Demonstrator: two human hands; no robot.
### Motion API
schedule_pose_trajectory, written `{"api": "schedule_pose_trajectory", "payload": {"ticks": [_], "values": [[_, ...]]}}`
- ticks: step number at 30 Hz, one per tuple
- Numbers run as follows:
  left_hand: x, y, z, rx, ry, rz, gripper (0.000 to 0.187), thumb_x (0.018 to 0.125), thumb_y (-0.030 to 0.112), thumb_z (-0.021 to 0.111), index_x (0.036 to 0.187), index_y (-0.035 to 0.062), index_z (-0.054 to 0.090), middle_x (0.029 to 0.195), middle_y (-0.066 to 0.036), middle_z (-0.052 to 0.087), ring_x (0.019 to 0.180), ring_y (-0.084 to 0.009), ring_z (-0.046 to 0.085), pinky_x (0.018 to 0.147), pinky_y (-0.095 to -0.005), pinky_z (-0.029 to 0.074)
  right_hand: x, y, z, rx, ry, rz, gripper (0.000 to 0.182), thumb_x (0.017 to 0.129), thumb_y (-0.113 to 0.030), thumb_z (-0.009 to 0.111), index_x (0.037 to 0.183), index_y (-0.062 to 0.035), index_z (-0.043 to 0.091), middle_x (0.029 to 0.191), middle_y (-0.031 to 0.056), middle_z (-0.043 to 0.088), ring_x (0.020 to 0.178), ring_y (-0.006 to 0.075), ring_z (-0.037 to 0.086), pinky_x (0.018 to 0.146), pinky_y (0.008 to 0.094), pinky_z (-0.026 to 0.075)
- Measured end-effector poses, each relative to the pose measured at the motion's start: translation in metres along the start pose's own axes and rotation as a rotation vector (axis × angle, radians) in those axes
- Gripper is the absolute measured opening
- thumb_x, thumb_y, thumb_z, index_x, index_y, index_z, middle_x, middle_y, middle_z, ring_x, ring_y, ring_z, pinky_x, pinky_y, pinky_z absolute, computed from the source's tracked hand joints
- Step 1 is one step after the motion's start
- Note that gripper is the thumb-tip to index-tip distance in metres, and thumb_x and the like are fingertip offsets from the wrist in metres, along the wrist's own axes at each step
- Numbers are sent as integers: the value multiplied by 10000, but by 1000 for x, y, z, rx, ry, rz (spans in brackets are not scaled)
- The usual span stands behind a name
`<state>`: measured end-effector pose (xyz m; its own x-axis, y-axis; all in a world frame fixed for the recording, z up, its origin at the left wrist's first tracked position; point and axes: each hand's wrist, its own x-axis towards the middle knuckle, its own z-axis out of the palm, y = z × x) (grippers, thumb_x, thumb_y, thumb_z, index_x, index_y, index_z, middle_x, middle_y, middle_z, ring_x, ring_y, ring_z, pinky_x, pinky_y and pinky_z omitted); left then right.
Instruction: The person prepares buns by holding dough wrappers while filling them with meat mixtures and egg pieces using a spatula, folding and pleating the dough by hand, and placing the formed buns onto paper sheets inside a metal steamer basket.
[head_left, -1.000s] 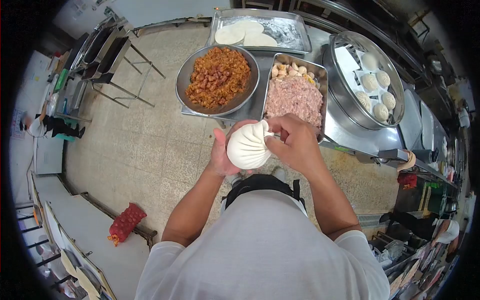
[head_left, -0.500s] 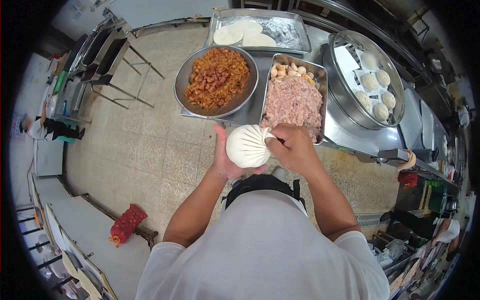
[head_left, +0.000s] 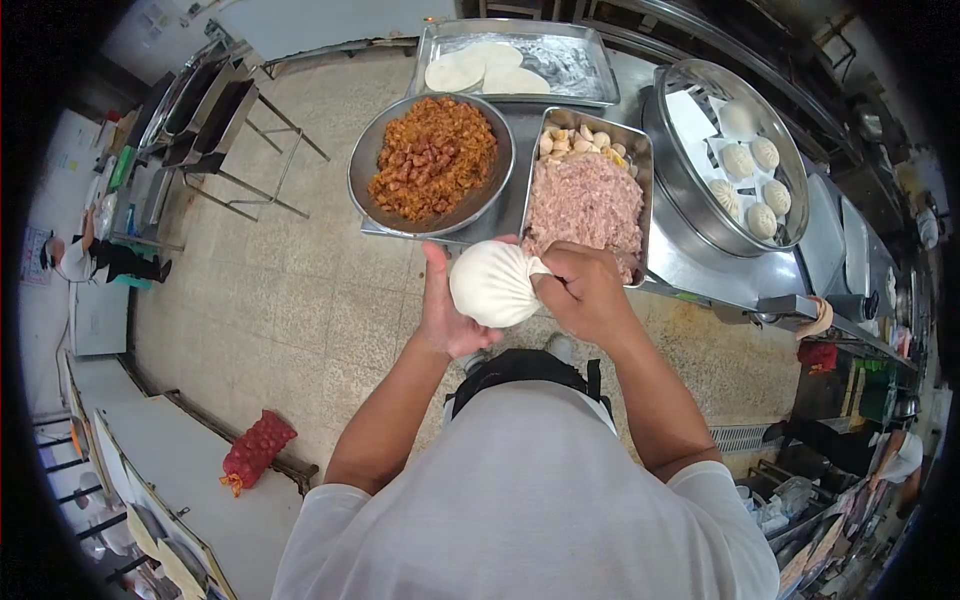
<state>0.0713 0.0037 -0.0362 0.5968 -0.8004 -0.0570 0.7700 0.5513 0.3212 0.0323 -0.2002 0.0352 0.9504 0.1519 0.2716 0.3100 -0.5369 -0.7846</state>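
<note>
A round white filled bun (head_left: 490,285) is between my two hands, its dough gathered into pleats toward the right. My left hand (head_left: 442,318) cups it from the left and below, thumb raised, most fingers hidden behind the dough. The fingers of my right hand (head_left: 588,296) are closed, pinching the gathered end of the pleats. Just beyond my hands, a metal pan (head_left: 648,215) contains pink minced meat (head_left: 585,205) and, at its far end, pale rounded pieces with some yellow (head_left: 580,140). A utensil handle (head_left: 655,277) sticks out near its front corner.
A steel bowl (head_left: 360,200) contains reddish-brown filling. Behind it, a metal tray (head_left: 585,75) bears flat dough rounds (head_left: 455,70). At right, a round steamer (head_left: 680,205) carries several pleated buns on paper. A red net sack (head_left: 258,450) lies lower left. Other people are at both far sides.
The bun has turned and shifted slightly left and up in my hands. Fingertips of my left hand now show above it. My right hand keeps its pinch on the pleats.
</note>
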Motion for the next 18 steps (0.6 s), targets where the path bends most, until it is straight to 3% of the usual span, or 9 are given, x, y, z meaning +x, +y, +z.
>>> {"api": "schedule_pose_trajectory", "payload": {"ticks": [1, 2, 5, 9, 12, 14, 15, 17, 18], "values": [[0, 1, -5, -35, 15, -47, 1101, 752, 937, 304, 1382, 48, 457, 1200, -146, 637, 859, -269, 704, 476, -376, 569, 0, -3, -2, 39, -37, 31, 132, 797, -99, 638, 756, 26, 630, 686, 195, 540, 662, 386, 575, 602, 440, 460], [0, 2, -3, -71, 32, -94, 1103, 750, 942, 294, 1379, 53, 466, 1156, -136, 658, 781, -261, 709, 413, -347, 543, 0, -3, -2, 41, -37, 31, 132, 797, -99, 638, 756, 26, 630, 686, 195, 540, 662, 386, 575, 602, 440, 460], [-1, -5, 11, -21, 192, -40, 1104, 747, 946, 280, 1369, 56, 481, 1106, -134, 670, 738, -279, 700, 457, -376, 573, 2, -6, -3, 110, -50, -20, 186, 798, -84, 650, 695, 43, 562, 662, 149, 525, 588, 318, 545, 553, 392, 417], [2, -2, 22, 11, 140, 50, 1092, 752, 941, 285, 1358, 56, 489, 1137, -136, 655, 795, -288, 702, 480, -393, 585, 0, -16, -1, 31, 55, -27, 90, 763, -40, 690, 803, 21, 638, 774, 105, 589, 619, 221, 561, 565, 344, 441], [2, 0, 25, 20, 186, 126, 1100, 751, 940, 291, 1348, 38, 487, 1180, -148, 633, 892, -292, 695, 513, -418, 596, 0, -15, 0, 108, 91, 39, 170, 740, -8, 703, 908, 3, 681, 880, 66, 609, 682, 153, 563, 600, 303, 457], [2, 1, 22, 35, 119, 147, 1109, 758, 936, 277, 1342, 17, 485, 1221, -156, 614, 985, -289, 678, 648, -433, 612, 0, -17, 1, 149, 56, 66, 232, 729, 8, 704, 960, -4, 694, 931, 48, 610, 718, 126, 559, 623, 285, 463], [3, 0, 22, 34, 118, 146, 1109, 758, 936, 277, 1342, 17, 485, 1221, -156, 614, 985, -289, 678, 648, -433, 612, 1, -21, 2, 193, 74, 82, 247, 723, 9, 697, 970, -3, 695, 934, 49, 606, 724, 127, 556, 633, 280, 459], [4, -3, 23, 98, 229, 173, 1115, 769, 929, 266, 1351, 0, 469, 1216, -163, 616, 1026, -290, 669, 834, -446, 586, -1, -21, 5, 236, 93, 100, 262, 718, 11, 689, 979, -1, 695, 938, 49, 601, 731, 128, 553, 642, 275, 455], [4, -2, 20, 98, 229, 173, 1115, 769, 929, 266, 1351, 0, 469, 1216, -163, 616, 1026, -290, 669, 834, -446, 586, -3, -17, 8, 222, 88, 115, 219, 720, -17, 689, 938, -7, 694, 896, 67, 601, 708, 158, 568, 633, 299, 465]]}}
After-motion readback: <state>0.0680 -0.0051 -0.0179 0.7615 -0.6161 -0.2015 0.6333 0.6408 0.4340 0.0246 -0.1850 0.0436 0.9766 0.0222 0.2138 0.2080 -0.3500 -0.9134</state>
